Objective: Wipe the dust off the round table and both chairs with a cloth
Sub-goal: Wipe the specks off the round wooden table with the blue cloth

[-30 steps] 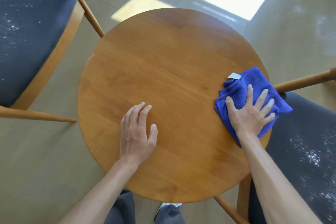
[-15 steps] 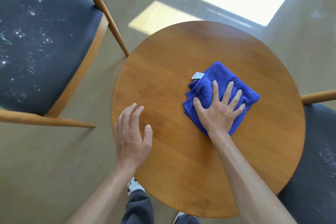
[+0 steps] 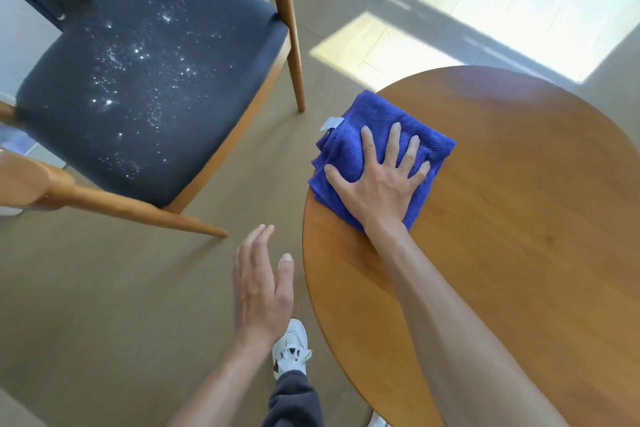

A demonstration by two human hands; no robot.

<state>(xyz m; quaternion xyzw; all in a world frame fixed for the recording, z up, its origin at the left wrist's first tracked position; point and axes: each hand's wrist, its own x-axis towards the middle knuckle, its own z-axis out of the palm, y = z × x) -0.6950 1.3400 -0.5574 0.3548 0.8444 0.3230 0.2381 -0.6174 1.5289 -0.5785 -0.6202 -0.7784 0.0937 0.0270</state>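
R hand (image 3: 377, 184) fingers (image 3: 393, 142) spread apart & straight, pressed flat on folded blue microfiber cloth (image 3: 353, 128); thumb out to the left on the cloth's near-left part. Palm covers the cloth's near half. Cloth lies at the left edge of the round wooden table (image 3: 519, 218), its left side overhanging the rim a bit; small white tag (image 3: 331, 123) sticks out at the cloth's left corner, off the tabletop. R forearm runs across the table toward the bottom right of the view.

L hand (image 3: 259, 288) off the table, just beside its left rim, over the floor (image 3: 104, 288); fingers straight & close together, thumb slightly apart, holds nothing, touches nothing as far as visible.

Chair (image 3: 145, 80) w/ dark fabric seat & wooden legs stands left of the table, well apart from the cloth; seat speckled w/ white dust, thickest around its centre. One chair leg is near the table's far-left rim, not touching.

Below L hand: white sneaker (image 3: 291, 347) & dark trouser cuff (image 3: 294, 399) on the floor, next to the table's near-left edge. Sunlit patches (image 3: 519, 3) on the floor beyond the table.
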